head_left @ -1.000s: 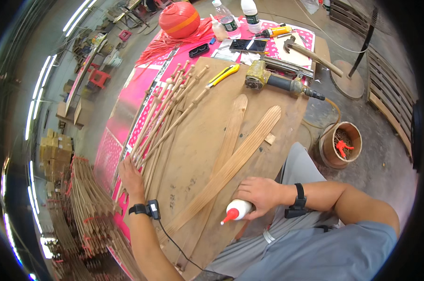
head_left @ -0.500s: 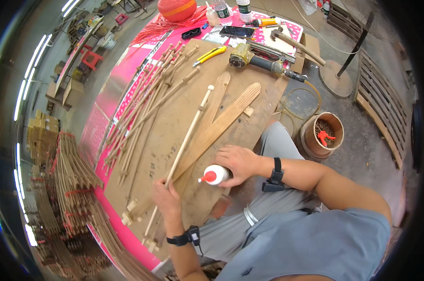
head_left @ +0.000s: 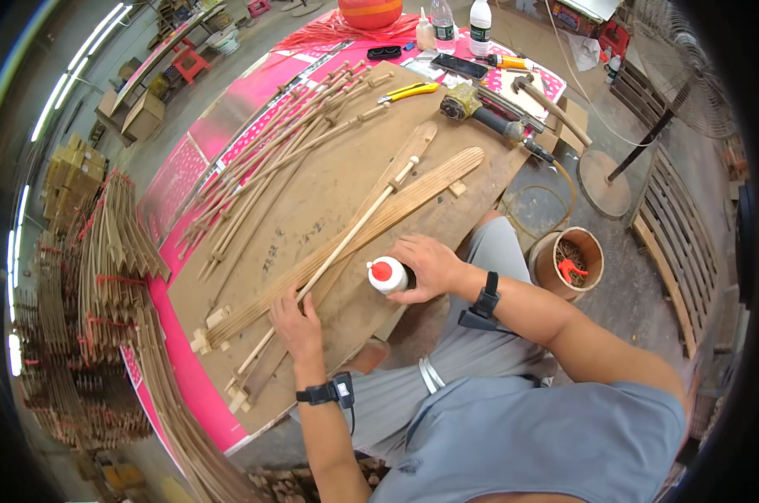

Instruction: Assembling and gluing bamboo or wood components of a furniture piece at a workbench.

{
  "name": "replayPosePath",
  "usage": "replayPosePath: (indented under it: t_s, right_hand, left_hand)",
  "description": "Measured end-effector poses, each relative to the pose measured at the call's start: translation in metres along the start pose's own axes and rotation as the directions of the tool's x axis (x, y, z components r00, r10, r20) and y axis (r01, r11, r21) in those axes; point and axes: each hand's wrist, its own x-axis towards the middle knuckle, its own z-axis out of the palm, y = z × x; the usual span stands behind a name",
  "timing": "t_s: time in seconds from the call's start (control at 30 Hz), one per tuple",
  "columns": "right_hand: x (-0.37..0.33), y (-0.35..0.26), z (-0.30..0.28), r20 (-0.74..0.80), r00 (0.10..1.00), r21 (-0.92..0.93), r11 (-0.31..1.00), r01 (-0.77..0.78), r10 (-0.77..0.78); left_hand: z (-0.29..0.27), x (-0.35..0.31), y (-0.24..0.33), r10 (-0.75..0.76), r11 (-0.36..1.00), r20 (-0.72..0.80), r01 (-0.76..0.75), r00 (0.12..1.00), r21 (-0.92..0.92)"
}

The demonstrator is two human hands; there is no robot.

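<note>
A thin wooden rod (head_left: 356, 228) with a small knob at its far end lies slantwise across two long wooden slats with rounded ends. My left hand (head_left: 297, 325) grips the rod near its lower part, which passes between thumb and fingers. Held in my right hand (head_left: 430, 267) is a white squeeze bottle (head_left: 389, 277) with a red cap, just right of the rod. The wider wooden slat (head_left: 421, 194) runs under the rod; the narrower slat (head_left: 414, 144) crosses beneath. Small wooden blocks (head_left: 238, 394) show at the slats' near ends.
Several knobbed rods (head_left: 266, 159) lie piled left on the brown board. Farther back are a yellow cutter knife (head_left: 410, 91), a power tool (head_left: 488, 116), a hammer (head_left: 555, 109) and a phone (head_left: 460, 66). A round bin (head_left: 568, 264) of small pieces stands right; bundled wooden strips (head_left: 111, 293) stand left.
The rod's lower end has swung left, and it slants more across the slats. The bottle has tipped closer to upright and stays in my right hand. The whole view has shifted a little.
</note>
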Motion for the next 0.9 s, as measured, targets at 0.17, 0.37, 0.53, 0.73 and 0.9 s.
replayPosePath:
  t_s: [0.17, 0.37, 0.53, 0.73, 0.9]
  right_hand:
    - [0.002, -0.004, -0.002, 0.026, 1.0, -0.021, 1.0, -0.006, 0.006]
    - [0.001, -0.006, 0.0, 0.077, 0.996, 0.011, 0.999, -0.039, 0.038]
    - [0.004, -0.006, -0.001, 0.019, 1.0, -0.068, 0.998, 0.005, -0.004]
    - [0.007, -0.006, 0.001, 0.047, 0.999, -0.041, 0.999, -0.01, 0.012]
    - [0.006, -0.004, -0.002, 0.047, 0.998, -0.04, 0.999, -0.036, 0.038]
  left_hand:
    - [0.0, -0.008, -0.016, 0.01, 1.0, 0.002, -0.01, 1.0, -0.019]
    - [0.007, -0.008, -0.016, 0.056, 0.998, -0.024, -0.055, 0.998, 0.043]
    - [0.014, 0.0, 0.0, 0.054, 0.999, -0.019, -0.054, 0.998, 0.005]
    - [0.009, -0.001, 0.005, 0.01, 0.999, -0.043, -0.013, 0.999, -0.053]
    - [0.013, 0.0, 0.008, 0.001, 0.997, -0.076, -0.007, 0.997, -0.077]
